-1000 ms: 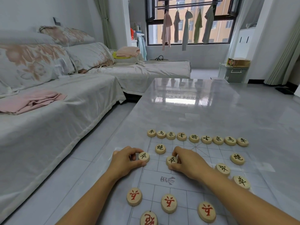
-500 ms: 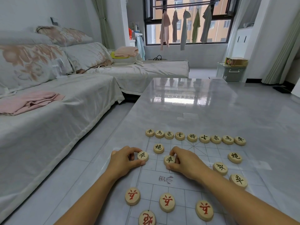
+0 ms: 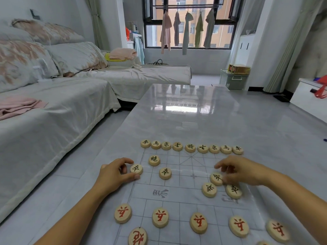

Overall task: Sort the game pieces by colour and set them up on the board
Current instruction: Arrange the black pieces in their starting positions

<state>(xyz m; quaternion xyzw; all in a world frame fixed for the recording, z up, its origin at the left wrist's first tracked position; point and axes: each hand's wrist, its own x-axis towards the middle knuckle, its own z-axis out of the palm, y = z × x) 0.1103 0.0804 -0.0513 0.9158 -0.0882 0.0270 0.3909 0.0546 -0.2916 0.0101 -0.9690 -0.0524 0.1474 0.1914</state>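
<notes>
**Head view.** A glossy grey table (image 3: 185, 112) bears a thin gridded board (image 3: 177, 197). Both bare forearms enter from the lower edge. The left forearm (image 3: 76, 214) runs up and to the right beside the board's left margin. The right forearm (image 3: 297, 200) runs up and to the left across the board's right side.

The left hand (image 3: 115, 174) lies at the left border, knuckles up. Its index finger arches over the edge soldier (image 3: 136, 169), a black-marked disc, and its thumb stretches beneath it. The hand pinches the disc between the two, and the disc lies flat on the leftmost line.

The right hand (image 3: 242, 171) hangs palm-down above the right part of the far half, fingers loosely bent and pointing left. It is motion-blurred. Whether its thumb grips or merely touches the near soldier (image 3: 216, 179) just beneath it cannot be told.

Nine black-marked discs form the back row (image 3: 190, 148) along the far edge, side by side. Five red-marked discs form the red row (image 3: 198, 223) across the near half, spaced apart. A red cannon (image 3: 137, 236) lies nearer still, at the left.

A black cannon (image 3: 154, 160) sits between the back row and the edge soldier. A second soldier (image 3: 165, 173) lies flat to the right of the left hand, apart from it. An inner loose soldier (image 3: 209, 189) and an outer loose soldier (image 3: 234, 191) lie close together by the board's middle band, just below the right hand.
</notes>
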